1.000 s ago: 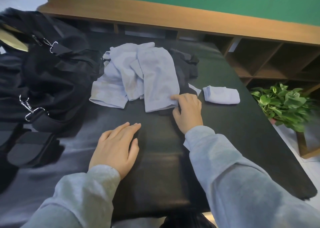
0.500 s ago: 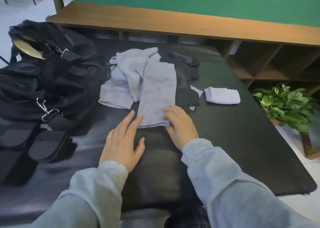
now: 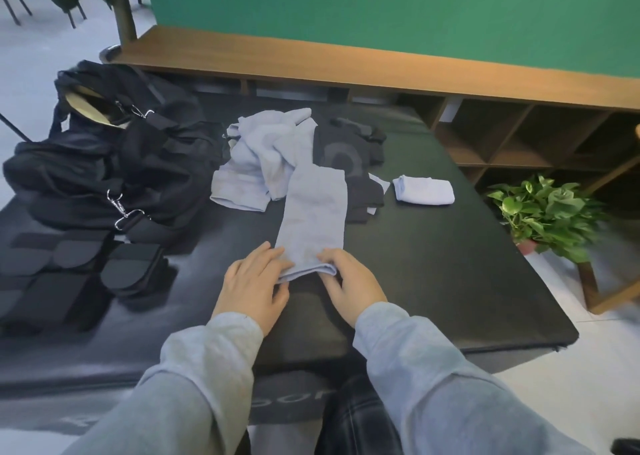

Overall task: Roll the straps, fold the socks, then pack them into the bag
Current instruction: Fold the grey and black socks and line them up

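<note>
- Blue sock (image 3: 313, 212): drawn nearer since earlier, near edge turned up.
- Left hand (image 3: 254, 283), right hand (image 3: 349, 283): that edge is pinched by both.

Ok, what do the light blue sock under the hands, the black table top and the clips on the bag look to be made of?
Light blue sock: soft knit fabric, matte; it drapes and folds limply at its near end.
Black table top: seemingly padded leatherette or vinyl, with a dull sheen and a rounded edge.
Clips on the black bag: bright metal, judging by their silvery shine.
</note>
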`<state>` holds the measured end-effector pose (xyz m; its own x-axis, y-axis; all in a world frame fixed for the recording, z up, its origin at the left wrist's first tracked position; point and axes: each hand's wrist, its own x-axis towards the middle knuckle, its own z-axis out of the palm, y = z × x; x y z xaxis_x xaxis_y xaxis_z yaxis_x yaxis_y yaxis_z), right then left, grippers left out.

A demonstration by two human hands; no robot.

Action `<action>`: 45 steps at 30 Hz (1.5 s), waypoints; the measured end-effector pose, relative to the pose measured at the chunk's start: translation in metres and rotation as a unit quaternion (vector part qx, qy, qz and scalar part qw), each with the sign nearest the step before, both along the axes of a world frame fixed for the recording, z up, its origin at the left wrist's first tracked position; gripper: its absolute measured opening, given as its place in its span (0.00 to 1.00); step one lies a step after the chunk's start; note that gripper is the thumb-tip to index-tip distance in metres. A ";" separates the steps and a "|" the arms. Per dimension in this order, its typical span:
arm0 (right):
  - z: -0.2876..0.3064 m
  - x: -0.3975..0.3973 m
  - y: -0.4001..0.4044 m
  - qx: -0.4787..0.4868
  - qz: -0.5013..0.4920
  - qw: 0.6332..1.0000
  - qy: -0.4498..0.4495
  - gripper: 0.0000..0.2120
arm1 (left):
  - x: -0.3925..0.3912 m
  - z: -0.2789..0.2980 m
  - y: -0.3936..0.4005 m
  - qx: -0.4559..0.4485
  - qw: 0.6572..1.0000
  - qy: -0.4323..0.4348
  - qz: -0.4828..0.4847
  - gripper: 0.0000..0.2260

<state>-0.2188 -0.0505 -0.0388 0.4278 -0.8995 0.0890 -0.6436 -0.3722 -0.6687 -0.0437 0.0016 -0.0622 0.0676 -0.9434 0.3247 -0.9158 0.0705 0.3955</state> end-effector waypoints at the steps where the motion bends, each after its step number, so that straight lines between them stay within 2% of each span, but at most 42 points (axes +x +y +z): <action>1: 0.001 -0.001 0.004 0.011 -0.008 1.000 0.001 0.11 | 0.000 0.000 0.003 0.013 1.000 0.013 0.008 0.13; 6: 0.004 -0.006 0.019 0.020 -0.027 0.999 0.013 0.11 | -0.004 0.005 0.017 0.044 0.998 0.038 -0.013 0.14; 9: 0.000 -0.009 0.025 0.005 -0.054 0.998 0.010 0.07 | -0.007 0.010 0.025 0.063 0.996 0.061 -0.014 0.15; 13: 0.000 -0.011 0.028 -0.006 -0.077 0.997 0.022 0.05 | -0.007 0.011 0.028 0.060 0.995 0.082 -0.004 0.10; 15: 0.001 -0.010 0.028 -0.014 -0.084 0.996 0.029 0.07 | -0.006 0.011 0.027 0.071 0.992 0.101 0.016 0.07; 25: -0.003 -0.006 0.015 -0.006 -0.112 0.993 0.042 0.07 | -0.008 0.020 0.014 0.110 0.964 0.204 0.130 0.09; 39: 0.001 0.002 0.004 0.000 -0.142 0.981 0.131 0.12 | -0.023 0.036 -0.003 0.163 0.970 0.068 0.170 0.12; 45: -0.001 0.004 0.000 -0.013 -0.146 0.976 0.162 0.12 | -0.025 0.041 -0.006 0.145 0.976 0.036 0.162 0.12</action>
